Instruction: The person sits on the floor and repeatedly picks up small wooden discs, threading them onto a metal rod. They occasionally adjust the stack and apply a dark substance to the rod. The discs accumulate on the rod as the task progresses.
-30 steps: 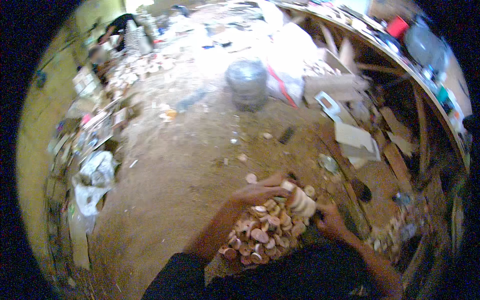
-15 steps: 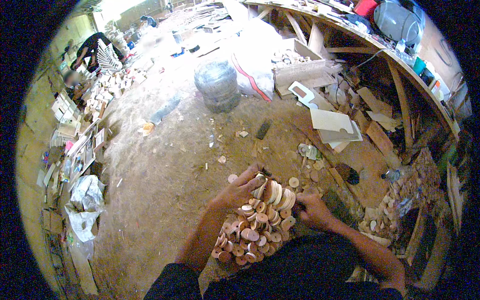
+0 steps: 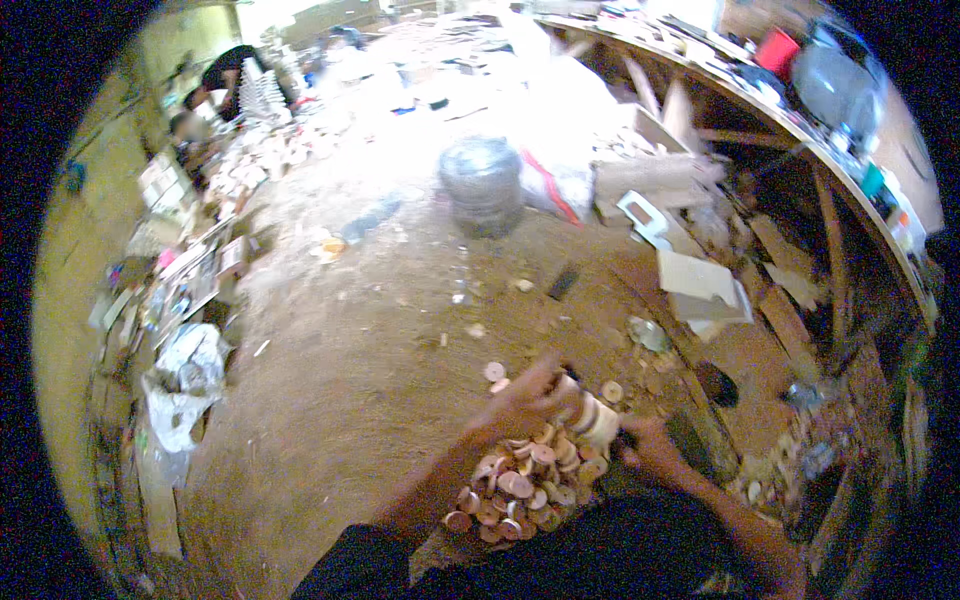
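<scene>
Judging the small round pale wooden discs (image 3: 520,480) heaped on the dirt floor (image 3: 380,360) light, stiff, best pinched edgewise, I note left hand (image 3: 522,405) spread on them, right hand (image 3: 645,442) gripping a stack.

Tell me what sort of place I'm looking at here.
Probably a rough woodworking workshop with a dirt floor. A heap of small round wooden discs lies under both hands, offcut boards litter the ground, and a long cluttered workbench curves along the right side.
</scene>
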`<state>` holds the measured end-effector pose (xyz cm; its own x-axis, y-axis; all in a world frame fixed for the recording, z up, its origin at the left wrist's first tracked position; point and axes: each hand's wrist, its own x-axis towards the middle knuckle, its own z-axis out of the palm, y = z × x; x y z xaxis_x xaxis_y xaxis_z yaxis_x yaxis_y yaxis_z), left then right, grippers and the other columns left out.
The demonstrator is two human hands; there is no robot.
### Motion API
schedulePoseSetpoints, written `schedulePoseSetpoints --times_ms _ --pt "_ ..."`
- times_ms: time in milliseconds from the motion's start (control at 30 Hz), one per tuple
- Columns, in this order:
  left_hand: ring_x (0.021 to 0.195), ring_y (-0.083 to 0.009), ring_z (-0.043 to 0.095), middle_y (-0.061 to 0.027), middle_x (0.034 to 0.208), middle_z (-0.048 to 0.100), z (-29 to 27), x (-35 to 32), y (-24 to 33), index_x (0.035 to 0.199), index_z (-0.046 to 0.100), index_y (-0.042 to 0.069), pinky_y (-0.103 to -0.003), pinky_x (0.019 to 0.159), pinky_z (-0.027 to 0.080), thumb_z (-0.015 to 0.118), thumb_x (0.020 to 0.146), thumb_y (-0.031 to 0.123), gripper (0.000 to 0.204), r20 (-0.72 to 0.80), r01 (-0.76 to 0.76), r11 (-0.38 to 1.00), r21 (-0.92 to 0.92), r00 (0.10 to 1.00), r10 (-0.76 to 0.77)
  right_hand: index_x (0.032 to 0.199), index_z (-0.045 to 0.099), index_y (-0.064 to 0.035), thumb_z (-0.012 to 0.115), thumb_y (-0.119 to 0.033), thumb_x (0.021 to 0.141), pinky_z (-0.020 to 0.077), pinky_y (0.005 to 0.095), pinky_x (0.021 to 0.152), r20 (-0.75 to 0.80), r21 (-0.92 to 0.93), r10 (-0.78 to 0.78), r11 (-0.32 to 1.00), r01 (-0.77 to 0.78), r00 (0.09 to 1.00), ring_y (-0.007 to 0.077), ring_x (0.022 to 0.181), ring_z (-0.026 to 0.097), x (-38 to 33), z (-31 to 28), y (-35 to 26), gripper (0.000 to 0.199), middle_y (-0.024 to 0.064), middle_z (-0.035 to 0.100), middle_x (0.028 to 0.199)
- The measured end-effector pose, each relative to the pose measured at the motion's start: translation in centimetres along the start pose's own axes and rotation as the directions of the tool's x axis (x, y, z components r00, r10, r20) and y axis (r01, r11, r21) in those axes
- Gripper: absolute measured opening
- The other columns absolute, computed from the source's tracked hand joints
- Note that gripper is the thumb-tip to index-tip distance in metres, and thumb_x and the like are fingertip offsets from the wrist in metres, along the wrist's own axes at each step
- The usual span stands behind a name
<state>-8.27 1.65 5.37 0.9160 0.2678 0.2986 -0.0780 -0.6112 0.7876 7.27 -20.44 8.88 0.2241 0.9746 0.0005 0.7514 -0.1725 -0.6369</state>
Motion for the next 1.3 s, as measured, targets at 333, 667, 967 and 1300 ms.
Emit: schedulePoseSetpoints --times_ms 333,667,967,1300 --pt "0.108 -0.0218 0.053 -0.011 0.115 0.059 5.6 0.0 1.9 0.129 0.051 0.006 -0.036 0.096 0.043 0.073 0.084 0.038 0.06 -0.232 0.113 0.834 -0.54 0.933 -0.277 0.098 0.07 -0.0002 0.063 -0.005 0.082 0.0525 0.0363 0.076 0.044 0.106 0.167 0.979 -0.171 0.985 0.0207 0.079 0.069 0.3 0.7 1.6 0.019 0.0135 0.073 0.086" --pt "0.091 -0.0164 0.054 -0.0081 0.108 0.065 3.8 -0.6 2.9 0.138 0.053 0.012 -0.034 0.086 0.045 0.051 0.101 0.025 0.039 -0.245 -0.117 0.818 -0.564 0.969 -0.03 0.098 0.07 0.001 0.064 -0.006 0.082 0.0526 0.0371 0.078 -0.041 0.176 0.117 0.978 -0.108 0.992 0.023 0.083 0.069 0.3 0.4 1.3 0.019 0.0146 0.073 0.089" --pt "0.097 -0.021 0.063 -0.0151 0.123 0.064 6.7 0.2 5.6 0.141 0.05 0.012 -0.035 0.084 0.049 0.049 0.102 0.026 0.042 -0.262 -0.053 0.774 -0.631 0.954 -0.149 0.101 0.068 0.0005 0.072 -0.011 0.079 0.0527 0.0383 0.083 -0.021 0.062 0.246 0.968 -0.244 0.969 0.0281 0.087 0.069 -1.1 -4.8 -1.1 0.025 0.0139 0.07 0.091" --pt "0.136 -0.0372 0.04 -0.0183 0.149 0.041 5.6 1.3 5.5 0.134 0.055 0.008 -0.044 0.109 0.038 0.052 0.096 0.018 0.04 -0.088 0.028 0.917 -0.398 0.994 -0.069 0.117 0.063 -0.0039 0.067 -0.014 0.082 0.0457 0.0425 0.098 0.266 -0.654 0.192 0.756 0.031 0.945 0.0401 0.11 0.058 0.4 -8.8 -6.6 0.036 0.0192 0.063 0.117"
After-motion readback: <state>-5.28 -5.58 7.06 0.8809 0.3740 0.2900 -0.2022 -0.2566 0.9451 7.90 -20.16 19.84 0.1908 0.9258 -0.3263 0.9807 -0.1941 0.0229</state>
